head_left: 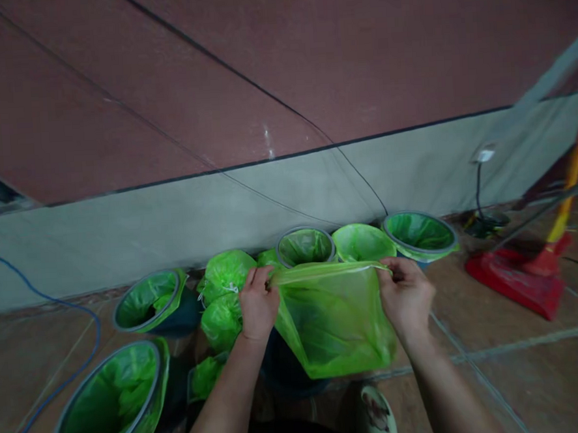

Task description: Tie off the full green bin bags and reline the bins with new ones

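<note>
A translucent green plastic bag (339, 324) is stretched by its top edge between my two hands. My left hand (259, 300) is closed on the bag's left corner, and my right hand (407, 294) pinches the right corner. Below and behind the bag, a dark bin (288, 367) shows in part; most of it is hidden. Just left of my left hand sit stuffed green bags, one tied at the top (230, 272) and another (222, 322) in front of it.
Green-lined bins stand along the wall: one behind (305, 245), one at right (420, 234), two at left (147, 302) (109, 404). A red dustpan (518, 277) lies right by a yellow pole (577, 159). A blue cable (97, 333) crosses the tiled floor. A black cord (359, 173) hangs down the wall.
</note>
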Demonstrator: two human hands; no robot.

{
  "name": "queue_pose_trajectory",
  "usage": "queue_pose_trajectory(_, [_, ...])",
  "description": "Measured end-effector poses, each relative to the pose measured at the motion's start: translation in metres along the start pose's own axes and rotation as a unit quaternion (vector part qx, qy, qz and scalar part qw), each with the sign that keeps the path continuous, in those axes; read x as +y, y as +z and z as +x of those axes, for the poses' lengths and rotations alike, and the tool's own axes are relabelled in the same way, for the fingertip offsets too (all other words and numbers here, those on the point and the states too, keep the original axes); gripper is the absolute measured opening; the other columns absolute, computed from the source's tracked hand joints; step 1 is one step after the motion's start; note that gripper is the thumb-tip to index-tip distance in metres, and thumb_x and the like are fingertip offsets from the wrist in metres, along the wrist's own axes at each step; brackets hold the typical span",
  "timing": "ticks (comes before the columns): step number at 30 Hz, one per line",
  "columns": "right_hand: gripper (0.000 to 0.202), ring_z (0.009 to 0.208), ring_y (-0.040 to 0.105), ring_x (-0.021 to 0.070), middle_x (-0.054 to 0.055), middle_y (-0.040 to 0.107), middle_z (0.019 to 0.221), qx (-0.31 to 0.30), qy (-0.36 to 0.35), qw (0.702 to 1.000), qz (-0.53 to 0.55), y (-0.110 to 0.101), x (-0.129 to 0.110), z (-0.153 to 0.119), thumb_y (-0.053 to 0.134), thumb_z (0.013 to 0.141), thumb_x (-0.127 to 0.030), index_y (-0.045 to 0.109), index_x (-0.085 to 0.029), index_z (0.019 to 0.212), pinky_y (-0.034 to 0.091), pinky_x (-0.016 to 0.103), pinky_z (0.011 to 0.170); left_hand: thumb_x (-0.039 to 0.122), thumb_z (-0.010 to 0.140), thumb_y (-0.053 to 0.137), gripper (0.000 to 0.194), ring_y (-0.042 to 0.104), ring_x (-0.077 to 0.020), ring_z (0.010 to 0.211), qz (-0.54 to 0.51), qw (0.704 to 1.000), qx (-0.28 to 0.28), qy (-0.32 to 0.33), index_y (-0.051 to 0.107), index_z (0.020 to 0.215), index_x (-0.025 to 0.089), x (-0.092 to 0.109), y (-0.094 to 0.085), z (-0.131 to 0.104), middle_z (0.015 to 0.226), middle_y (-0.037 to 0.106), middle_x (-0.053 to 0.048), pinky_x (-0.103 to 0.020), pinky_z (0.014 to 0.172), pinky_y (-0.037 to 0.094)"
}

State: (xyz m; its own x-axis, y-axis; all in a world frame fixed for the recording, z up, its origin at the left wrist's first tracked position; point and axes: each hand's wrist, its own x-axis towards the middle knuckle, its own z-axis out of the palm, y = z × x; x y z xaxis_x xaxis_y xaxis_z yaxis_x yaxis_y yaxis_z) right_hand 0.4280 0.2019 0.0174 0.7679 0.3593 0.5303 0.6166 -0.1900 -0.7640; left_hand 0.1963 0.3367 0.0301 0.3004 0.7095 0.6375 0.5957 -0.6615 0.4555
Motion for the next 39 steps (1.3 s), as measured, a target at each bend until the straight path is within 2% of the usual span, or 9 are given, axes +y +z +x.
queue_pose_trajectory(5, [0.027,0.063,0.058,0.0182,0.007,0.068,0.081,0.021,0.076,0.997,-0.02,-0.002,0.007,0.005,0.058,0.076,-0.037,0.07,-0.015,0.087,0.046,0.031,0.064,0.0,0.07,0.051,0.035,0.058,-0.0139,0.072,0.002,0.999,0.035,-0.005,0.064,0.096,0.019,-0.007,-0.011,0.002,0.083,0.06,-0.001,-0.025,0.071,0.049])
queue_pose_trajectory(8, [0.033,0.069,0.06,0.022,0.01,0.067,0.086,-0.027,0.071,0.993,-0.088,0.0,0.007,0.002,0.054,0.076,-0.038,0.07,-0.015,0.094,0.047,0.036,0.068,0.001,0.071,0.051,0.033,0.059,-0.0146,0.074,0.003,0.999,0.037,-0.015,0.064,0.096,0.019,-0.008,-0.015,0.002,0.083,0.06,-0.001,-0.026,0.073,0.05])
queue_pose_trajectory(11, [0.051,0.099,0.057,0.0319,0.017,0.061,0.114,-0.071,-0.034,0.983,-0.166,0.006,-0.006,-0.01,0.056,0.075,-0.036,0.061,-0.014,0.121,0.046,0.046,0.084,0.002,0.072,0.051,0.033,0.06,-0.0151,0.077,-0.005,0.999,0.024,-0.029,0.063,0.097,0.02,-0.007,-0.015,0.0,0.088,0.062,-0.002,-0.026,0.076,0.05])
queue_pose_trajectory(15, [0.065,0.122,0.044,0.0362,0.017,0.046,0.138,-0.107,-0.203,0.965,-0.125,0.023,-0.044,-0.044,0.062,0.076,-0.033,0.045,-0.02,0.138,0.038,0.053,0.097,0.001,0.072,0.05,0.036,0.061,-0.0162,0.081,-0.013,0.999,-0.011,-0.031,0.063,0.1,0.02,0.0,-0.013,-0.004,0.091,0.063,-0.003,-0.028,0.079,0.051])
queue_pose_trajectory(18, [0.057,0.118,0.046,0.0325,0.014,0.05,0.134,-0.156,-0.264,0.948,-0.083,0.039,-0.07,-0.07,0.061,0.08,-0.031,0.048,-0.022,0.135,0.039,0.05,0.096,0.001,0.072,0.05,0.039,0.062,-0.0165,0.083,-0.022,0.999,-0.041,-0.025,0.063,0.104,0.02,0.008,-0.009,-0.01,0.093,0.064,-0.003,-0.028,0.079,0.051])
queue_pose_trajectory(21, [0.044,0.108,0.051,0.0287,0.012,0.057,0.121,-0.159,-0.253,0.952,-0.07,0.051,-0.081,-0.082,0.057,0.084,-0.026,0.054,-0.023,0.128,0.041,0.045,0.09,0.003,0.075,0.051,0.039,0.063,-0.0168,0.086,-0.043,0.997,-0.063,-0.015,0.062,0.108,0.021,0.014,-0.006,-0.017,0.096,0.065,-0.004,-0.029,0.081,0.052])
queue_pose_trajectory(31, [0.03,0.084,0.058,0.0224,0.008,0.066,0.088,-0.193,-0.269,0.943,-0.032,0.068,-0.083,-0.085,0.046,0.089,-0.015,0.064,-0.017,0.114,0.046,0.036,0.076,0.005,0.078,0.055,0.047,0.066,-0.0173,0.088,-0.074,0.991,-0.093,-0.054,0.054,0.123,0.019,0.011,-0.001,-0.022,0.103,0.069,-0.006,-0.033,0.083,0.054])
queue_pose_trajectory(35, [0.032,0.086,0.061,0.0219,0.009,0.068,0.09,-0.181,-0.23,0.956,0.013,0.072,-0.083,-0.085,0.048,0.087,-0.014,0.064,-0.016,0.114,0.049,0.037,0.081,0.004,0.077,0.055,0.05,0.066,-0.0173,0.09,-0.082,0.991,-0.088,-0.065,0.053,0.124,0.019,0.008,0.0,-0.022,0.107,0.068,-0.006,-0.033,0.085,0.054])
queue_pose_trajectory(39, [0.041,0.09,0.061,0.0231,0.009,0.067,0.096,-0.201,-0.24,0.95,-0.007,0.074,-0.083,-0.084,0.049,0.084,-0.013,0.061,-0.017,0.123,0.05,0.039,0.084,0.002,0.075,0.054,0.055,0.067,-0.0177,0.092,-0.081,0.991,-0.097,-0.054,0.051,0.127,0.019,0.006,0.002,-0.022,0.112,0.068,-0.007,-0.034,0.086,0.055])
